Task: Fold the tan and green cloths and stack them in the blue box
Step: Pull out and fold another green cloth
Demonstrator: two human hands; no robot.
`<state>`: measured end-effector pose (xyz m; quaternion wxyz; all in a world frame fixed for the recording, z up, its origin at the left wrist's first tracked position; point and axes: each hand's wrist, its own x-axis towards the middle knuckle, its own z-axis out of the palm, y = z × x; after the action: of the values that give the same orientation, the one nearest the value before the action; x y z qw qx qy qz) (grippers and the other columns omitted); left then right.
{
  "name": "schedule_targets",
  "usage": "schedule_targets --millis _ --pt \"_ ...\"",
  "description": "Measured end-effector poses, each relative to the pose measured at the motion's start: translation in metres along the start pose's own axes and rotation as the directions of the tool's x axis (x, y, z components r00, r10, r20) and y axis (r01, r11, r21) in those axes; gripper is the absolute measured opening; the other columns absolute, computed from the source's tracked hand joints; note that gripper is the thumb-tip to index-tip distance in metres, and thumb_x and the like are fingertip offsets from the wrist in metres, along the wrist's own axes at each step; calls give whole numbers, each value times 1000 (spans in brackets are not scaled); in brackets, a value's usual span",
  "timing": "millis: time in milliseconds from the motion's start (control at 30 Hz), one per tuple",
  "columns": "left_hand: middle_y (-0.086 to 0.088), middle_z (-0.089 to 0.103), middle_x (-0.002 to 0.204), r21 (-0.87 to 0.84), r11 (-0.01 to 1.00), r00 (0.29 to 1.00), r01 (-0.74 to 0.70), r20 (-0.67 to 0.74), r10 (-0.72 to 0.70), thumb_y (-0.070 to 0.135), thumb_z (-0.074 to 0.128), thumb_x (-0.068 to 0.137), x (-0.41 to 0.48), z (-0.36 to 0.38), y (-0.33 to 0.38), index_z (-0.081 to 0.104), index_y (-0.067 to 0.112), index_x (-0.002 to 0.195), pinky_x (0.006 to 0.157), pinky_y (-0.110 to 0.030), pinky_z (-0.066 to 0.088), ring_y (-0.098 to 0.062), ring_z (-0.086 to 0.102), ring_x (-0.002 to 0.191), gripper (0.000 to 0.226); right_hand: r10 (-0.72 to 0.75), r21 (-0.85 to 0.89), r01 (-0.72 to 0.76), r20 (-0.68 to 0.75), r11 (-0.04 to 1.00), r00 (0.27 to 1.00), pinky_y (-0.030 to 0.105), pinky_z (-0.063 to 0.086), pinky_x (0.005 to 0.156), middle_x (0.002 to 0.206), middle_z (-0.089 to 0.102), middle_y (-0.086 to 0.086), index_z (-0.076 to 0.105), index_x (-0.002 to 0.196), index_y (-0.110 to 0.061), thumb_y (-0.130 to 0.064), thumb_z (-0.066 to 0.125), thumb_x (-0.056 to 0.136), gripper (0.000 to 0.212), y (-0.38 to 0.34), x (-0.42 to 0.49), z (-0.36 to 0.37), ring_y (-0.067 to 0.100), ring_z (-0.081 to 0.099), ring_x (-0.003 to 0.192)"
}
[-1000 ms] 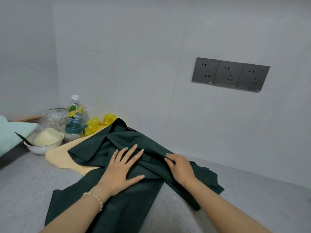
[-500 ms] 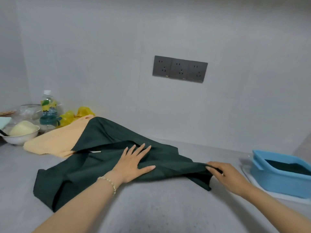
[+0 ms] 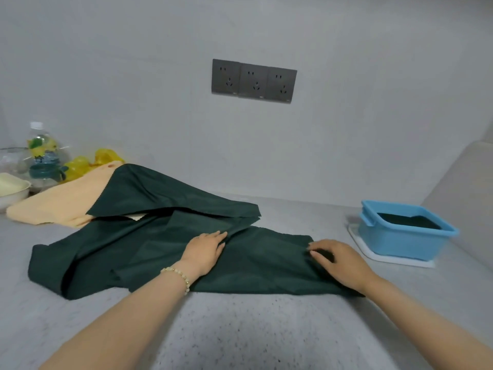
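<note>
Since half a second ago the right end of the green cloth [image 3: 165,244] has been drawn out toward the right and laid lower on the grey counter [image 3: 240,332], and the left hand's fingers, splayed then, have closed up side by side. The left hand [image 3: 205,249] now lies flat on the middle of the cloth, fingers straight and together, pressing beside a raised crease. The right hand [image 3: 342,263] is at the cloth's right edge with its fingers curled down onto the fabric; it appears to pinch the edge, though the thumb is hidden. The cloth is still a loose, uneven spread with one flap turned back toward the wall and its left end bunched, so I judge its folding as only just started: it is being straightened, and no clean fold is made yet. The tan cloth [image 3: 53,204] lies unfolded beyond and to the left, partly under the green one, untouched by either hand. The blue box [image 3: 400,245] stands well to the right on a white tray [image 3: 373,256] and already holds a folded dark green cloth [image 3: 408,222]. That part looks done; the green cloth and the tan one remain to be folded and stacked. A water bottle [image 3: 42,150], a yellow bag [image 3: 80,166] and a white bowl [image 3: 13,192] stand at the far left.
</note>
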<state>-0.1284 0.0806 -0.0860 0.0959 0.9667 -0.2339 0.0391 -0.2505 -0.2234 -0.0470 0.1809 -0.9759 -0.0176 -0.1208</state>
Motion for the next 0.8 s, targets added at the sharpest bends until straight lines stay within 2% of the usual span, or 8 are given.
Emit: schedule_targets --millis 167,267,433,467,600,667,733,800 --pt "5 21 157 -21 983 979 -184 83 185 31 23 105 -8 -17 14 30 26 148 117 -29 14 -16 18 145 44 -1 52 -2 44 999 999 27 25 114 148 38 -3 42 141 -22 -36 50 96 47 -22 40 28 15 35 136" --pt "3 44 146 -260 941 927 -218 247 283 35 27 104 -17 -39 28 49 17 136 112 -26 24 -15 38 134 43 6 139 -5 -11 990 1000 27 24 113 146 41 1 44 139 -19 -32 43 99 41 -33 57 29 16 37 135" --pt "16 60 128 -498 866 552 34 732 399 57 38 96 -21 -82 39 63 29 124 87 -15 43 4 55 113 47 35 233 -19 -65 972 997 22 28 103 135 53 -2 55 128 -18 -31 39 101 34 -37 76 18 15 45 127" --pt "12 66 120 -552 827 545 104 727 417 59 37 95 -16 -87 37 67 27 116 85 -16 47 1 61 106 49 44 240 -28 -63 970 997 19 29 99 132 56 -3 59 124 -18 -31 39 101 33 -38 81 16 14 47 125" --pt "-7 72 108 -612 790 975 26 189 114 35 46 99 15 -75 26 68 17 108 83 -24 51 -12 64 87 30 102 187 -115 75 976 992 22 33 99 131 58 -1 61 120 -15 -24 42 100 30 -32 95 17 17 49 123" --pt "-6 60 128 -373 926 998 -58 2 63 30 50 98 30 -56 16 51 15 133 102 -31 41 -19 56 114 38 154 111 -181 217 977 964 26 32 106 138 51 2 54 130 -13 -26 50 96 36 -25 94 22 19 47 127" --pt "-5 35 151 -204 977 993 -65 88 84 39 55 93 41 -38 10 27 17 149 115 -35 24 -24 31 139 66 212 38 -240 346 970 914 27 35 105 134 52 1 52 130 -12 -36 65 87 51 -16 90 28 20 48 126" --pt "-1 15 159 -96 993 983 -68 165 83 49 56 90 51 -24 11 12 20 153 119 -37 10 -22 12 146 82 217 16 -242 388 970 896 27 43 95 116 62 2 62 103 -15 -32 75 78 33 -10 87 33 22 56 115"
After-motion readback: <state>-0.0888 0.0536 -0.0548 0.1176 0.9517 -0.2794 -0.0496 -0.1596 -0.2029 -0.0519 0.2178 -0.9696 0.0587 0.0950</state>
